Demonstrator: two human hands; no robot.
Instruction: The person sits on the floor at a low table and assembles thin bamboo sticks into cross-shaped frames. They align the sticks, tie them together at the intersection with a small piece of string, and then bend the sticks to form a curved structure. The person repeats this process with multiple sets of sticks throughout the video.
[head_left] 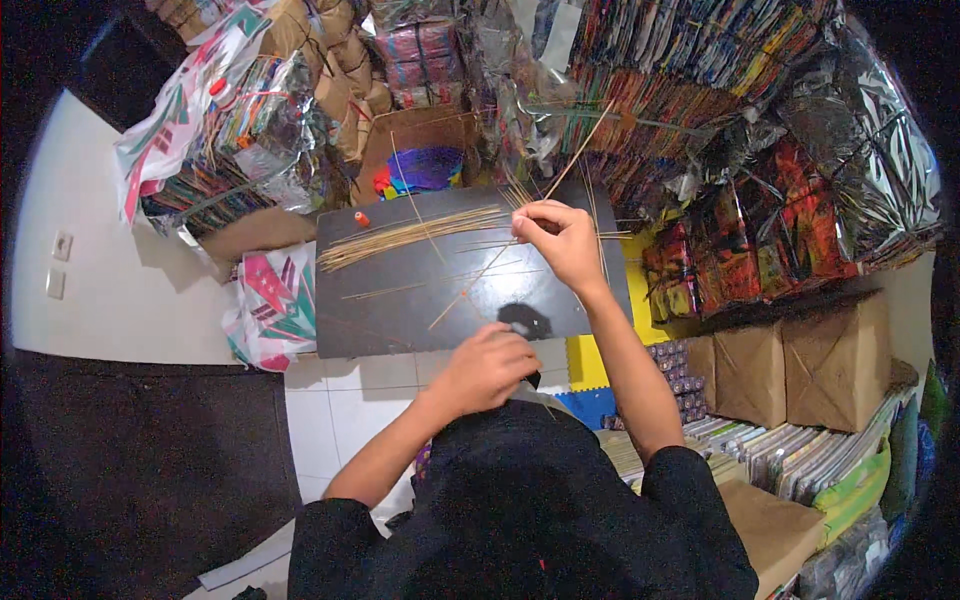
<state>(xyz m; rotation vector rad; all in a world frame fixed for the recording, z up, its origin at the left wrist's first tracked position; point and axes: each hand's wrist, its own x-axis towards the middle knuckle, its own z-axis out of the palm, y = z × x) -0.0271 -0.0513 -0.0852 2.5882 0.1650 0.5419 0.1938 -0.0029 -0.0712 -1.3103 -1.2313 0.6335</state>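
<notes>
**Stockroom, Apparently Used as a Craft Workshop**

Storage is indicated by tall, tightly packed stacks of coloured sheets (680, 50) and by brown parcels (835, 365) set beside and among the other goods. Handwork is indicated by a low dark table (400, 315), on which a bundle of thin sticks (410, 237) is laid. An indoor setting is shown by white floor tiles (350, 410) and a wall socket (62, 245).

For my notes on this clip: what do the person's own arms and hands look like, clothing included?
The left sleeve and right sleeve are plain black and short, leaving both forearms bare. The left hand and right hand wear no gloves; no watch or bracelet shows. Rings would be too small to tell.
</notes>
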